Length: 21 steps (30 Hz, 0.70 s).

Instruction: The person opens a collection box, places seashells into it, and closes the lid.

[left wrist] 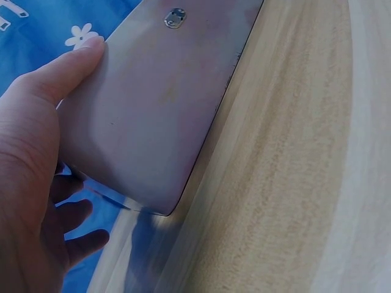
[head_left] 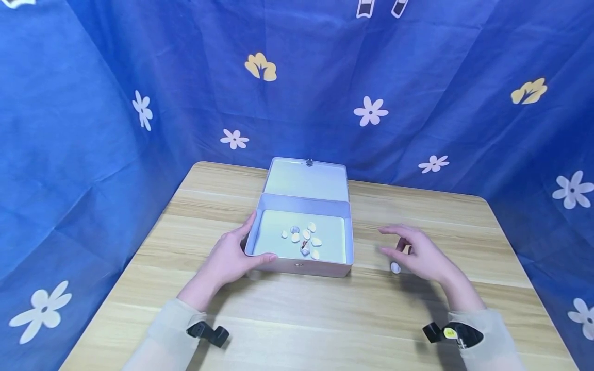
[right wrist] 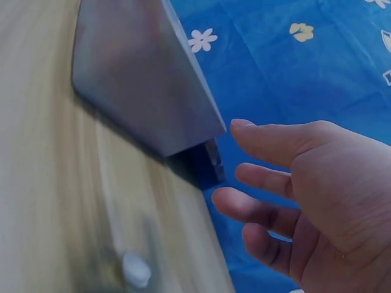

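Note:
A pale metal box point(head_left: 297, 267) stands on the table with its hinged lid point(head_left: 308, 178) folded back. Several small white shell-like pieces point(head_left: 316, 241) lie loose inside, among them one with a dark red mark point(head_left: 304, 248) and a round greyish one point(head_left: 294, 229). My left hand point(head_left: 229, 255) rests at the box's front left corner, thumb along the front rim, index finger by the left wall; its other fingers point(left wrist: 72, 215) hang loose. Right of the box, my right hand point(head_left: 417, 251) hovers with thumb and index finger apart, holding nothing. Near it on the table lies another small white piece point(head_left: 395, 268).
The wooden table point(head_left: 325, 319) reaches back to a blue flowered cloth point(head_left: 315, 93) that hangs behind and at both sides. A small clasp point(head_left: 309, 162) sits on the lid's far edge. Each wrist wears a black camera mount point(head_left: 207, 332).

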Each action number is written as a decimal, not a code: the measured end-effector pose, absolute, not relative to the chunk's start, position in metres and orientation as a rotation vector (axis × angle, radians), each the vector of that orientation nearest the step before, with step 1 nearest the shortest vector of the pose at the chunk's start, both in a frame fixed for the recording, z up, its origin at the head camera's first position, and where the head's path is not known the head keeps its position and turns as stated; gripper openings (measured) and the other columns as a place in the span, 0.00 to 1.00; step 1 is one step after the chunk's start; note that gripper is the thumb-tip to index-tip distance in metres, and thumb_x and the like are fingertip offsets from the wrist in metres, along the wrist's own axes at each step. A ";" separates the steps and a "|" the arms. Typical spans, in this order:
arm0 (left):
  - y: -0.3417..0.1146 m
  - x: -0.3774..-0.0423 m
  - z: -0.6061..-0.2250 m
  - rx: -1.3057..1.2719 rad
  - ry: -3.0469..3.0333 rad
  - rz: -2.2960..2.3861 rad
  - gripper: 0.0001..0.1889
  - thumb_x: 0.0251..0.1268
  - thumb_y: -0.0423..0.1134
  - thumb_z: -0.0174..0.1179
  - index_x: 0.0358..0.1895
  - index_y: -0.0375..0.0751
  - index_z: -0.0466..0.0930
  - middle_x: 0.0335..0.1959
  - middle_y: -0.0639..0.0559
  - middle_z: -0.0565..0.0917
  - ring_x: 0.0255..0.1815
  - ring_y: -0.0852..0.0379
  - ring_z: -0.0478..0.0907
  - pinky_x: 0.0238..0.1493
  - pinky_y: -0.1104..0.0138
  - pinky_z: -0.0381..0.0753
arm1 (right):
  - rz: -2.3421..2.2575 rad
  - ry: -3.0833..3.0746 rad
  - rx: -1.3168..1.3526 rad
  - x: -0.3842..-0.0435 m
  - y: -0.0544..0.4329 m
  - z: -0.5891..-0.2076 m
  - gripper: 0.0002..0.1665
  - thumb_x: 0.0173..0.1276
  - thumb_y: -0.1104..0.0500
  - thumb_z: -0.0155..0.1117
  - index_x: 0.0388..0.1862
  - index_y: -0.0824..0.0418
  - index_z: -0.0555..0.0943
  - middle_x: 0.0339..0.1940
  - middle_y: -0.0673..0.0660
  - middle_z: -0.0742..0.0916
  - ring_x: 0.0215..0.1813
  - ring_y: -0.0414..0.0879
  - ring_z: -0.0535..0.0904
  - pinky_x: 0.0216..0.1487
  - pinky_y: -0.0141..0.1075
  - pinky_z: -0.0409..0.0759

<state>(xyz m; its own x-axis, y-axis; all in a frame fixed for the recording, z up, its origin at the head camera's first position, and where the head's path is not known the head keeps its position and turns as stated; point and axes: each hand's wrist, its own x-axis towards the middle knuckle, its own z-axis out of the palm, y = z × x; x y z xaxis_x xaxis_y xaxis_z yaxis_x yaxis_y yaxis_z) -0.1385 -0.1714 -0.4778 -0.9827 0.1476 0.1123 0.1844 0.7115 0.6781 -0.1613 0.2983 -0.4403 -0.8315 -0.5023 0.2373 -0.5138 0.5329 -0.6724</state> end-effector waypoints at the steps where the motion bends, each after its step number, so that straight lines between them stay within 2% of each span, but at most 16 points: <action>1: -0.171 -0.138 -0.478 -0.279 -2.860 -1.141 0.70 0.44 0.80 0.72 0.87 0.46 0.52 0.79 0.38 0.66 0.78 0.38 0.65 0.77 0.43 0.65 | 1.221 -2.741 0.902 -0.160 0.301 -0.442 0.25 0.69 0.64 0.77 0.64 0.63 0.83 0.61 0.61 0.86 0.29 0.40 0.82 0.25 0.36 0.81; 8: -0.171 -0.139 -0.479 -0.280 -2.856 -1.145 0.68 0.46 0.76 0.75 0.86 0.46 0.52 0.79 0.39 0.66 0.78 0.39 0.65 0.77 0.44 0.66 | 1.258 -2.777 0.832 -0.151 0.315 -0.461 0.26 0.70 0.63 0.77 0.66 0.63 0.83 0.62 0.64 0.85 0.30 0.40 0.83 0.24 0.34 0.80; 13: -0.171 -0.139 -0.478 -0.288 -2.847 -1.153 0.70 0.45 0.79 0.73 0.86 0.43 0.53 0.79 0.40 0.66 0.79 0.40 0.65 0.77 0.44 0.66 | 1.290 -2.803 0.782 -0.146 0.324 -0.474 0.27 0.69 0.63 0.77 0.66 0.64 0.82 0.61 0.65 0.85 0.28 0.42 0.83 0.22 0.35 0.79; 17: -0.171 -0.139 -0.479 -0.293 -2.845 -1.150 0.70 0.44 0.80 0.72 0.86 0.43 0.53 0.79 0.39 0.67 0.78 0.40 0.66 0.77 0.44 0.66 | 1.318 -2.835 0.750 -0.142 0.329 -0.482 0.29 0.69 0.61 0.77 0.67 0.66 0.81 0.62 0.64 0.84 0.26 0.45 0.82 0.20 0.35 0.80; 21: -0.171 -0.139 -0.480 -0.294 -2.842 -1.149 0.69 0.45 0.78 0.74 0.86 0.44 0.53 0.79 0.39 0.67 0.78 0.39 0.66 0.77 0.44 0.65 | 1.348 -2.855 0.732 -0.138 0.332 -0.488 0.29 0.69 0.59 0.78 0.67 0.66 0.81 0.60 0.63 0.85 0.23 0.46 0.82 0.20 0.35 0.79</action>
<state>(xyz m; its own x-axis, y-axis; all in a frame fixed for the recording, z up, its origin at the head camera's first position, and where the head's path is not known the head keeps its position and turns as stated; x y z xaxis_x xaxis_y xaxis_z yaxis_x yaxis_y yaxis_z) -0.1392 -0.1713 -0.4801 -0.9798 0.1530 0.1286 0.1994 0.7036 0.6820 -0.1384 0.3323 -0.4884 -0.8933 -0.4381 0.1002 -0.3558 0.5531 -0.7533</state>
